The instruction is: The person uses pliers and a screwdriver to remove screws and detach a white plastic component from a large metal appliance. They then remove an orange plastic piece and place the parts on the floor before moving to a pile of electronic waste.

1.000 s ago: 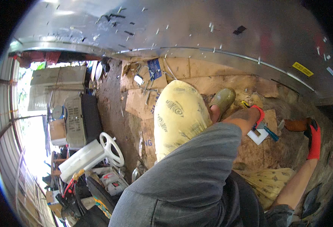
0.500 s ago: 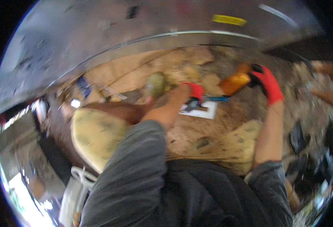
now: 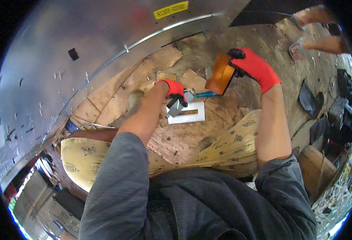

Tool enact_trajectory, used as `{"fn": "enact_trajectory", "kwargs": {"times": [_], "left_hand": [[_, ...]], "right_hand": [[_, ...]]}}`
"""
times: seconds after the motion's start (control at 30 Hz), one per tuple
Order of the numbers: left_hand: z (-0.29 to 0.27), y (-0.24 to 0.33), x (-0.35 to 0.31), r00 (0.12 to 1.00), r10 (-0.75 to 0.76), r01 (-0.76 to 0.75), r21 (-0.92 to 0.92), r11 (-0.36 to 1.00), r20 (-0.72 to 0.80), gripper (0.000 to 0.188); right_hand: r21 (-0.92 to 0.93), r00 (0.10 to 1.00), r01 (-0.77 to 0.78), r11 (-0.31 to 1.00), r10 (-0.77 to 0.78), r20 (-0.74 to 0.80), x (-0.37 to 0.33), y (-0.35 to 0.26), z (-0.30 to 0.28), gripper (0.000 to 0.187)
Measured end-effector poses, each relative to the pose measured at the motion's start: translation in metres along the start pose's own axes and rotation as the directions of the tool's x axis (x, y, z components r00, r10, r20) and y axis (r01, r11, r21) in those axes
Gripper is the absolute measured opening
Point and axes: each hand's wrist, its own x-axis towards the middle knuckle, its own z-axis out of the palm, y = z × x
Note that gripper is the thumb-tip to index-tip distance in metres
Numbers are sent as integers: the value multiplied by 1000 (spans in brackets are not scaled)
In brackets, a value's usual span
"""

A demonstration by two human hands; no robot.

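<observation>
Worn brown cardboard [image 3: 170,140] covers the ground closest to the person, spread between two bent legs in pale yellow patterned trousers [image 3: 77,162]. On it lies a white plate [image 3: 188,119] with a long slot, just in front of the legs.

Over the plate's left end is the left hand [image 3: 176,91], in a red glove with black fingers. Its fingers curl down at a grey block [image 3: 175,109]; whether they clench it or only rest against it, I cannot tell. A blue handle [image 3: 204,95] lies beside the plate's far edge, pointing right. Further to the right, the right hand [image 3: 254,68], gloved the same way, grasps an amber block [image 3: 220,74] by its right side and holds it tilted, beyond the handle.

Out past the hands, the cardboard gives way to dark, dirty ground [image 3: 264,40]. To the right lie a bent black sheet [image 3: 311,99] and, lower, a heap of pale scraps [image 3: 340,196]. A grey metal wall [image 3: 104,36] rises along the left and top, bearing a yellow label [image 3: 171,10] and a black patch [image 3: 73,54]. At the upper right, another person's sandalled foot [image 3: 298,50] stands on the ground.
</observation>
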Motion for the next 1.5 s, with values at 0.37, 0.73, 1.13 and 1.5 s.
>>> {"fn": "enact_trajectory", "kwargs": {"times": [0.37, 0.73, 1.13, 1.5], "left_hand": [[46, 16, 14, 900, 432, -340, 518, 785, -64, 38], [105, 29, 4, 838, 372, 5, 688, 726, -399, 19], [58, 33, 8, 932, 303, -170, 497, 851, -200, 30], [39, 14, -3, 940, 327, -279, 335, 900, -98, 39]], "right_hand": [[-159, 946, 120, 980, -161, -280, -28, 21, -12, 35], [-252, 993, 65, 966, -87, -76, -5, -1, -6, 45], [-288, 981, 60, 956, -110, -161, -29, -18, -1, 42], [-112, 989, 109, 988, -119, -83, -13, -9, 8, 40]]}}
